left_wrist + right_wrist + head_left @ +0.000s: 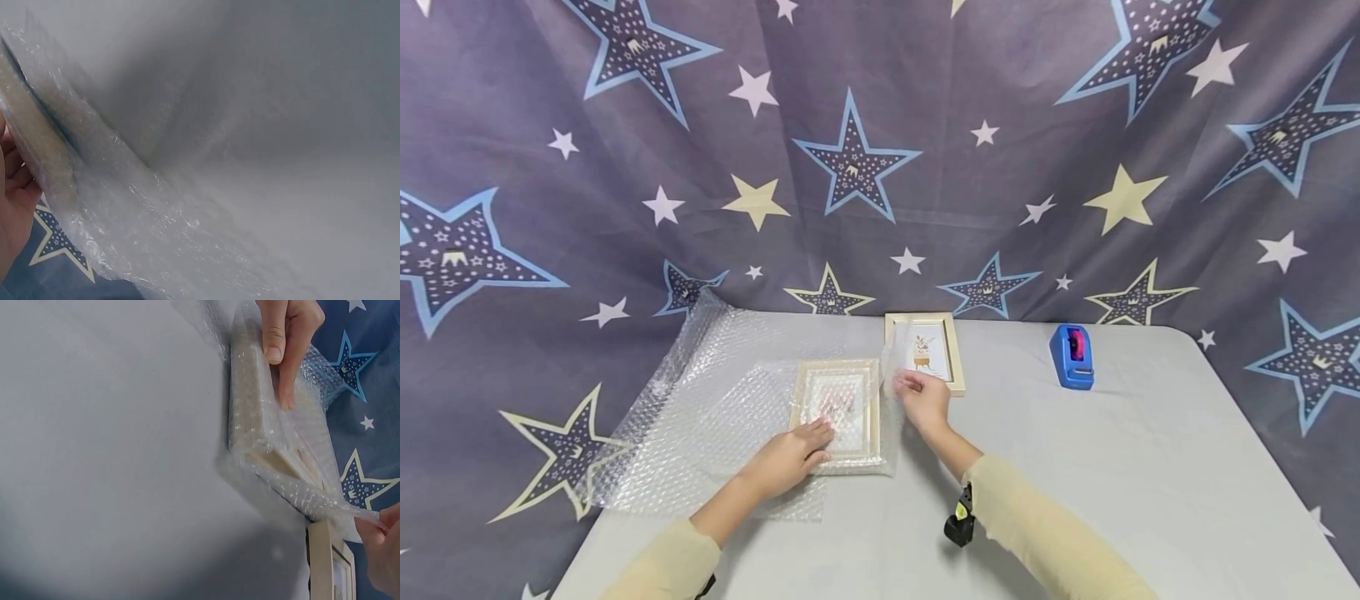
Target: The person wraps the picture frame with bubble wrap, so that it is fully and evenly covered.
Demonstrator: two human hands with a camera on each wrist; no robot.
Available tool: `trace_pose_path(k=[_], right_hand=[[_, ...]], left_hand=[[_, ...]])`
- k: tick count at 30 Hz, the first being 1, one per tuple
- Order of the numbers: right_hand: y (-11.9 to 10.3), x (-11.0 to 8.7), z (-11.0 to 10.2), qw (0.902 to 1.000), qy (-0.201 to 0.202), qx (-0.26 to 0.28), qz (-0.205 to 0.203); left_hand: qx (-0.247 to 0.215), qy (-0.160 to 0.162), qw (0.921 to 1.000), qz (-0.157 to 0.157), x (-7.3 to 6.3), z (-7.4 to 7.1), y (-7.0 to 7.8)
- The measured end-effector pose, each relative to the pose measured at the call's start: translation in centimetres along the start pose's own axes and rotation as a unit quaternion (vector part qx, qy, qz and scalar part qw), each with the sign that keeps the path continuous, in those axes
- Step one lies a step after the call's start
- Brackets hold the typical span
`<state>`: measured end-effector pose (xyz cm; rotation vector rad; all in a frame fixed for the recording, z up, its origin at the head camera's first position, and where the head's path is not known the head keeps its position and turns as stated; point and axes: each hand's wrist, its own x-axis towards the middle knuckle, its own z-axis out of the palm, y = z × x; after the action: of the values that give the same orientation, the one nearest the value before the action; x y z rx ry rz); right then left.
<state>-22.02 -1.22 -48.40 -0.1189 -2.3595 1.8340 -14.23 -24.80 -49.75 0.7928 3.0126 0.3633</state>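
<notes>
A light wooden picture frame (802, 392) lies under clear bubble wrap (707, 417) on the white table. My left hand (786, 460) presses flat on the wrapped frame at its lower left, fingers extended. In the right wrist view, that hand's thumb and fingers (287, 394) touch the wrapped frame from above. At the frame's right side my right hand (923, 402) pinches the loose edge of the bubble wrap between thumb and fingers. The right wrist view shows this flap (319, 500) pulled taut and standing out from the frame's end.
Behind my right hand lies a second picture frame (957, 358) with a plant print, partly behind the raised wrap. A blue tape dispenser (1072, 367) with a pink roll stands at the back right. Bubble wrap overhangs the table's left edge. A star-patterned curtain (925, 150) hangs behind.
</notes>
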Motion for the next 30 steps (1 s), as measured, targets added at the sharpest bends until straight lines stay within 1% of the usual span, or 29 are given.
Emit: trace_pose_path(k=[6,9,12,15,17,18,19,20,21,24,25,26,27,28,29,30], right_hand=[[-0.8,-0.5,1.0,0.9986,-0.006,-0.03,-0.042],[-1.2,-1.1,1.7,0.9951,-0.014,-0.052,-0.083],[-1.0,-1.6,2.7,0.9861,-0.027,-0.092,-0.136],[-0.7,-2.2,3.8,0.9734,-0.04,-0.141,-0.176],[-0.5,-2.7,4.5,0.9622,-0.046,-0.186,-0.193],[-0.4,-2.9,4.8,0.9548,-0.05,-0.212,-0.202],[-0.3,-3.1,5.1,0.9449,-0.054,-0.243,-0.212],[-0.2,-3.3,5.3,0.931,-0.061,-0.281,-0.225],[-0.2,-3.5,5.5,0.9136,-0.071,-0.322,-0.238],[0.0,-4.2,5.6,0.8518,-0.11,-0.432,-0.275],[0.1,-4.3,5.6,0.8312,-0.123,-0.46,-0.286],[0.1,-4.5,5.6,0.8131,-0.137,-0.483,-0.295],[0.2,-4.7,5.5,0.7986,-0.15,-0.5,-0.3],[0.2,-4.7,5.4,0.7877,-0.163,-0.51,-0.304],[0.3,-4.8,5.4,0.7787,-0.176,-0.517,-0.308],[0.3,-4.8,5.3,0.7724,-0.191,-0.52,-0.31]], left_hand=[[0.0,-0.011,0.9999,0.011,0.0,-0.3,-0.1],[-0.001,-0.01,0.9998,0.018,0.1,-0.3,-0.1],[-0.004,-0.013,0.9997,0.019,0.2,-0.3,0.0],[0.001,-0.014,0.9997,0.022,0.1,-0.2,0.0],[0.004,-0.015,0.9996,0.022,0.1,-0.1,0.0],[0.005,-0.013,0.9997,0.022,0.1,-0.1,0.0],[0.006,-0.01,0.9997,0.023,0.0,-0.1,0.0],[0.007,-0.007,0.9996,0.024,0.0,-0.1,0.0],[0.007,-0.006,0.9996,0.025,0.0,-0.2,0.0],[0.008,-0.006,0.9995,0.029,0.2,-0.3,0.0],[0.006,-0.008,0.9995,0.031,0.3,-0.3,0.0],[0.005,-0.011,0.9994,0.032,0.4,-0.4,0.0],[0.005,-0.014,0.9994,0.032,0.4,-0.5,-0.1],[0.004,-0.017,0.9993,0.032,0.5,-0.6,-0.2],[0.002,-0.021,0.9993,0.031,0.5,-0.7,-0.2],[-0.001,-0.025,0.9992,0.03,0.5,-0.9,-0.4]])
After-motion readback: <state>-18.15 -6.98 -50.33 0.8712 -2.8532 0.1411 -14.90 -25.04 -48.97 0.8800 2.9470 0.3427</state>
